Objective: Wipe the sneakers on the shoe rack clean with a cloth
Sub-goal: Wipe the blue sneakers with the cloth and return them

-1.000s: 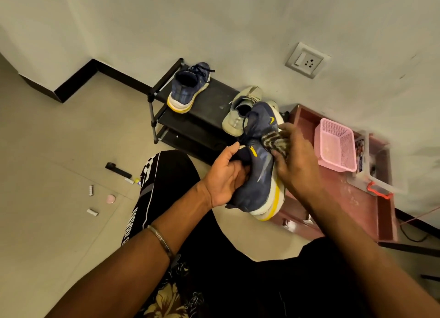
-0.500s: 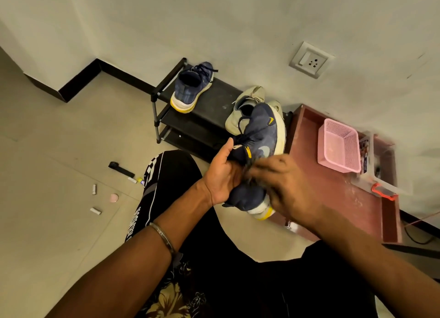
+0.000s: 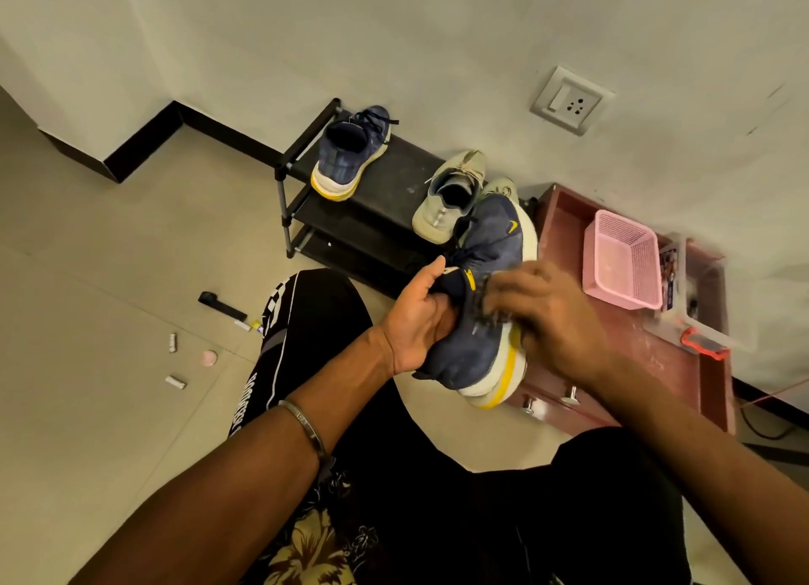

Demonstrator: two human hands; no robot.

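A pink plastic basket (image 3: pixel 621 258) sits in a reddish-brown wooden drawer (image 3: pixel 648 361) that lies on the floor against the wall. Just right of the basket, at the drawer's far corner, stands a clear plastic box (image 3: pixel 711 304) with an orange clip (image 3: pixel 705 349) at its near edge. A white wall socket (image 3: pixel 571 101) is set in the wall above. On the tiled floor (image 3: pixel 109 304) to the left lie a black bar-shaped object (image 3: pixel 221 305), two small silvery cylinders (image 3: pixel 173 343) and a small pink disc (image 3: pixel 209 357), all apart from one another.
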